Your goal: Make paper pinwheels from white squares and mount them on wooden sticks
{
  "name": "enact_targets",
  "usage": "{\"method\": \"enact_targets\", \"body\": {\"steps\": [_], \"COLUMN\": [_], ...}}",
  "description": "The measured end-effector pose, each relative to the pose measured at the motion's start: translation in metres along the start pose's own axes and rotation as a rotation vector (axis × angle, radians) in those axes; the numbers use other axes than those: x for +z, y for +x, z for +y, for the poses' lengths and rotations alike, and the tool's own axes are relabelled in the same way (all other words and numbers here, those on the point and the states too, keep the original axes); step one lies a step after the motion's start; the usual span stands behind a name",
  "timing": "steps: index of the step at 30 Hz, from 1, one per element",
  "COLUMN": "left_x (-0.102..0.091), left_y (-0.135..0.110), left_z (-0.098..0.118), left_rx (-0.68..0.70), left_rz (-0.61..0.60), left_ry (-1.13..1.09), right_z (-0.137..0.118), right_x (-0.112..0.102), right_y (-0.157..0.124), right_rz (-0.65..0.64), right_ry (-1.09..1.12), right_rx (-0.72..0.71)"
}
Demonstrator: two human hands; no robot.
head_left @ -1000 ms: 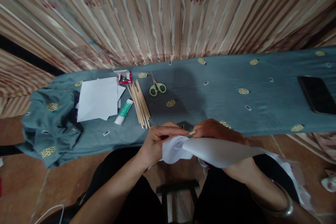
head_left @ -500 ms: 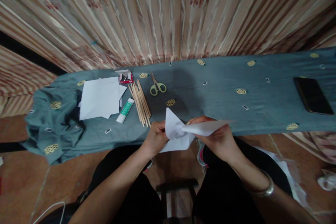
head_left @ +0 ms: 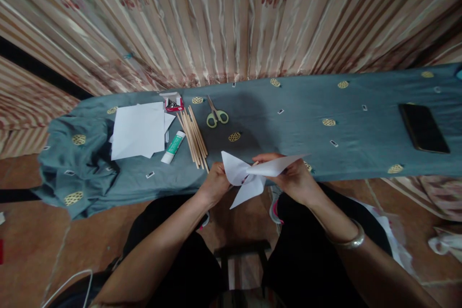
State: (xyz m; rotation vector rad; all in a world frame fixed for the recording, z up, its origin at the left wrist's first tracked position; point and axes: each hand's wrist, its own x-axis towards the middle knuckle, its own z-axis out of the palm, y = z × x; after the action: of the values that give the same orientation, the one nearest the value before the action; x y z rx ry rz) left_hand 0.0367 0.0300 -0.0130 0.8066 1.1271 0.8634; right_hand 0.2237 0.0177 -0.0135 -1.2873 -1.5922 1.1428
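I see the left hand (head_left: 215, 184) and right hand (head_left: 296, 180) closed on a folded white paper (head_left: 236, 172), pinched between them at the blue cloth's (head_left: 288, 125) near edge. Wooden sticks (head_left: 195, 138) lie just beyond the left hand, with a glue stick (head_left: 173, 147) beside them.

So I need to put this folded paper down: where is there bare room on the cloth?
The widest bare stretch of the blue cloth for the folded paper lies between the scissors and the phone. The left end is crowded: paper stack, glue stick, wooden sticks and small box lie close together.
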Motion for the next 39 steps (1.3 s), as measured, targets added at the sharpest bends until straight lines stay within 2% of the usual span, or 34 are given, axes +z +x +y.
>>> {"method": "enact_targets", "body": {"steps": [4, 7, 11, 17, 25, 31, 35, 39], "left_x": [-0.002, -0.004, -0.011, -0.023, -0.022, -0.023, -0.024, -0.025], "left_y": [-0.001, -0.005, -0.009, -0.014, -0.024, -0.028, -0.032, -0.033], "left_z": [0.0, 0.006, 0.01, 0.006, 0.017, 0.018, 0.016, 0.014], "left_rx": [-0.008, 0.011, 0.082, 0.196, 0.221, 0.16, 0.221, 0.258], "left_rz": [-0.047, -0.1, -0.191, -0.316, -0.277, -0.245, -0.239, -0.261], "left_ry": [0.027, 0.086, 0.114, 0.096, 0.152, 0.212, 0.209, 0.169], "right_z": [-0.002, -0.007, -0.015, -0.025, -0.033, -0.033, -0.035, -0.035], "right_x": [-0.003, -0.006, -0.008, -0.008, -0.007, -0.004, 0.0, 0.004], "right_y": [-0.001, -0.006, -0.012, -0.02, -0.026, -0.027, -0.025, -0.024], "right_rz": [-0.02, -0.039, -0.075, -0.115, -0.153, -0.119, -0.081, -0.035], "right_ry": [-0.103, -0.145, -0.205, -0.267, -0.291, -0.28, -0.303, -0.315], "right_rx": [-0.059, -0.162, -0.298, -0.38, -0.429, -0.457, -0.55, -0.561]}}
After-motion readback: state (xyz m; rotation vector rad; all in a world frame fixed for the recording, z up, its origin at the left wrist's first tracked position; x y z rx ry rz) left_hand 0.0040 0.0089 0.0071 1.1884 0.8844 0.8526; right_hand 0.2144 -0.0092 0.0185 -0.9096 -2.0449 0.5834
